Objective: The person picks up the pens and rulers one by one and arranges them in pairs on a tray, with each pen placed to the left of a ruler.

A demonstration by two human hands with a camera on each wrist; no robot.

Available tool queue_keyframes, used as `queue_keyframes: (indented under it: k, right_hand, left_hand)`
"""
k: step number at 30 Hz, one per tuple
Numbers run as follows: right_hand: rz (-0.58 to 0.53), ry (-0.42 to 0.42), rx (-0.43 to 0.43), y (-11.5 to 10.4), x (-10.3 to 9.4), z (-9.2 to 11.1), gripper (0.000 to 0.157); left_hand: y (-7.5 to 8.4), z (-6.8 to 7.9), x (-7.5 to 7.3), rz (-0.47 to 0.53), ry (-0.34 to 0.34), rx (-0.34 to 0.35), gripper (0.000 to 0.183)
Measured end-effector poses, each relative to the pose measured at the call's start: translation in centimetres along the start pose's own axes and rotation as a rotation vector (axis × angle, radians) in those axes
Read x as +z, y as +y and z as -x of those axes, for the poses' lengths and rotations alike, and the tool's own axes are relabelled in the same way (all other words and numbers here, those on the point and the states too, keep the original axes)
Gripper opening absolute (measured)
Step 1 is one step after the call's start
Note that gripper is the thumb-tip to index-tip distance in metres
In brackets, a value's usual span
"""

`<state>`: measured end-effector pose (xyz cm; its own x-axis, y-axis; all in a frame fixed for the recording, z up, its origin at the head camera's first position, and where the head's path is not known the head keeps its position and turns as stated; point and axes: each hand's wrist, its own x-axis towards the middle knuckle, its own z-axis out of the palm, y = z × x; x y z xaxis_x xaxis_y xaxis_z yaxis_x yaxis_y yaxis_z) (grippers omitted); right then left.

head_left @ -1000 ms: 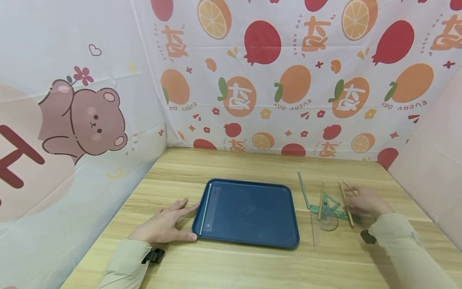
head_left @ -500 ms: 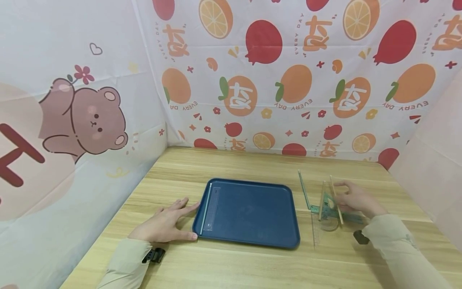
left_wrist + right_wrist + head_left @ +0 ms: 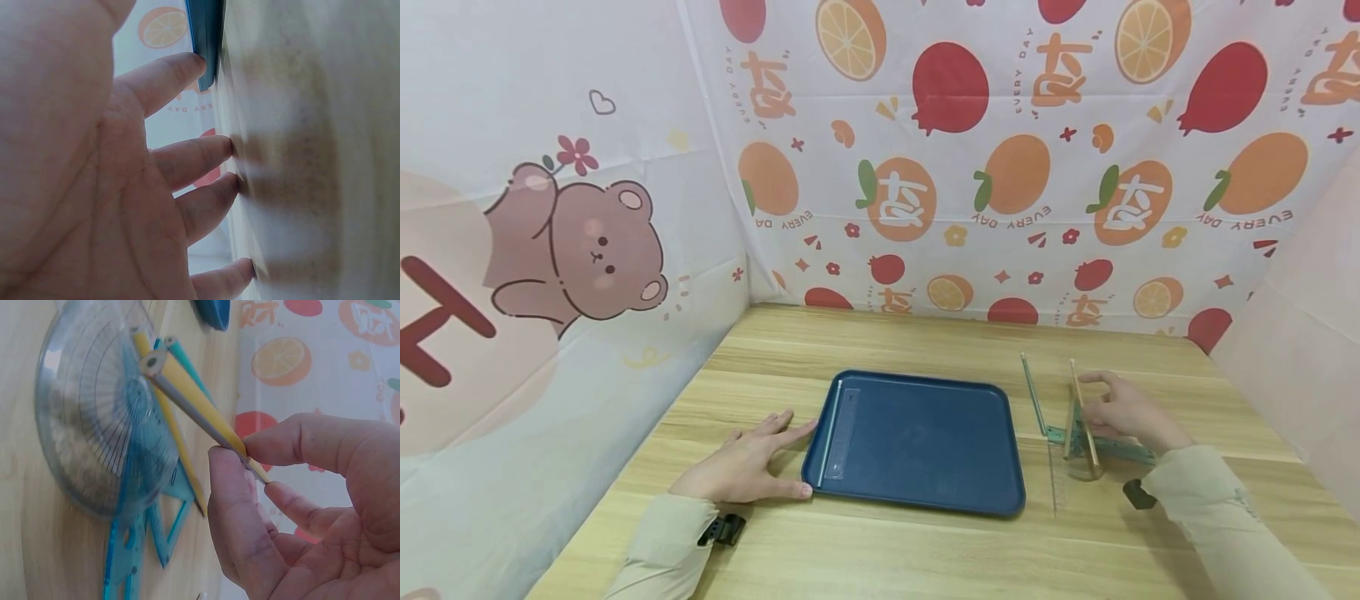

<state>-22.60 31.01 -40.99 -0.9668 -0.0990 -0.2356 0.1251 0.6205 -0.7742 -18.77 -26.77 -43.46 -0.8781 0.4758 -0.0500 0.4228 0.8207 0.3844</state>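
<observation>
My head view looks forward and down over the bench (image 3: pixel 887 554), while close wrist views face along my left hand (image 3: pixel 119 169) and right hand (image 3: pixel 306 506), sharing its fruit-print cloth (image 3: pixel 985 100) and, probably, blue tray (image 3: pixel 925 442).

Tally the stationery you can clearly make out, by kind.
Pencils: 4 (held yellow pencil, loose yellow pencil, green pencil on tray, loose green pencil)
Rulers: 3 (clear ruler on tray, loose clear ruler, green ruler)
Set square: 1
Protractor: 1
Total: 9, leaving out anything the right hand hides
</observation>
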Motion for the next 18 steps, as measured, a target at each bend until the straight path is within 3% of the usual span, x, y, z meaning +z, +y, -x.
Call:
queue_keyframes:
  k: [18]
  right_hand:
    - [-0.003, 0.031, -0.055, -1.8, 2.0, -0.2, 0.075]
  left_hand:
    - [0.0, 0.0, 0.1, -0.009, 0.010, 0.000, 0.105]
